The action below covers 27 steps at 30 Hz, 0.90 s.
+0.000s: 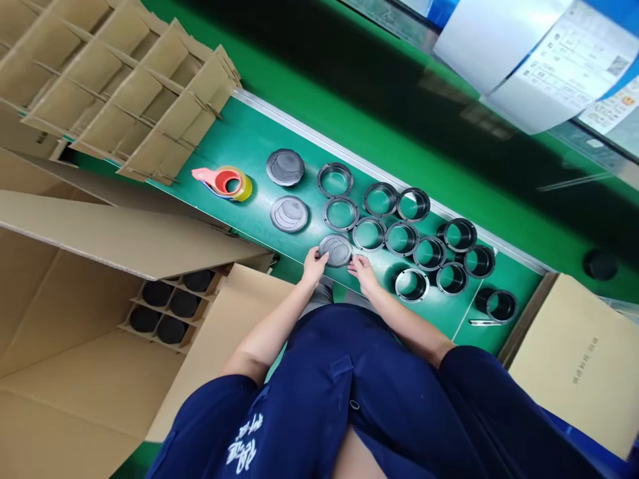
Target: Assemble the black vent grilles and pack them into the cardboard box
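Observation:
A grey round air vent [335,251] with curved slats lies at the near edge of the green table, in front of my body. My left hand [313,266] grips its left rim, thumb on top. At its right rim, the bent fingers of my right hand [364,273] hold the edge. Two similar parts, a round vent [285,167] and a second vent [289,214], lie farther back to the left. Just beyond the held vent, an open black ring [341,213] stands on the table, with several more black rings [402,239] to the right.
A roll of yellow tape [244,185] with a red piece sits at left. Cardboard dividers [164,100] stand behind it. An open carton [84,313] holds several black round parts [185,303]. At right are a pen [485,322] and a cardboard box [579,359].

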Each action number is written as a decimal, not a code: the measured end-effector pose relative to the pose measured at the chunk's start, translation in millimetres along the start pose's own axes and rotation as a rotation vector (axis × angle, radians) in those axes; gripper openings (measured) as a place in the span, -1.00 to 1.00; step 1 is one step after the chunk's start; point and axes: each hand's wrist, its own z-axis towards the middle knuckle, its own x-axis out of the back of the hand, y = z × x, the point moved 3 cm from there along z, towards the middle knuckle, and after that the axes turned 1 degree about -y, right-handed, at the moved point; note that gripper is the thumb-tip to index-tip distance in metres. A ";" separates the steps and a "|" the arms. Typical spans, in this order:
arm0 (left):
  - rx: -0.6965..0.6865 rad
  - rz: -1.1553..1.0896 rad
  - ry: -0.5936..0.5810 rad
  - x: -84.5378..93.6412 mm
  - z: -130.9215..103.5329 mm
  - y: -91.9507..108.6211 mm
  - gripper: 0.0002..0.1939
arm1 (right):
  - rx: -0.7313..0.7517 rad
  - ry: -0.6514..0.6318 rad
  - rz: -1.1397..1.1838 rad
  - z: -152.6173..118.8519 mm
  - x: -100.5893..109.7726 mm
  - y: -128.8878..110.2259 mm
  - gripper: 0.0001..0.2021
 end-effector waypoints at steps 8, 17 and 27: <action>-0.020 -0.024 -0.129 22.3 -74.0 11.4 -0.45 | 0.051 -0.253 0.149 -0.1 -0.2 -16.0 -0.52; 0.156 -0.578 -0.638 -26.1 -163.4 49.6 -0.33 | 0.978 -0.537 -0.372 -60.4 42.6 -119.5 -0.63; -0.190 -0.320 -0.444 -57.2 -199.9 64.9 -0.12 | 1.122 -0.453 -0.523 -92.2 70.4 -131.2 -0.31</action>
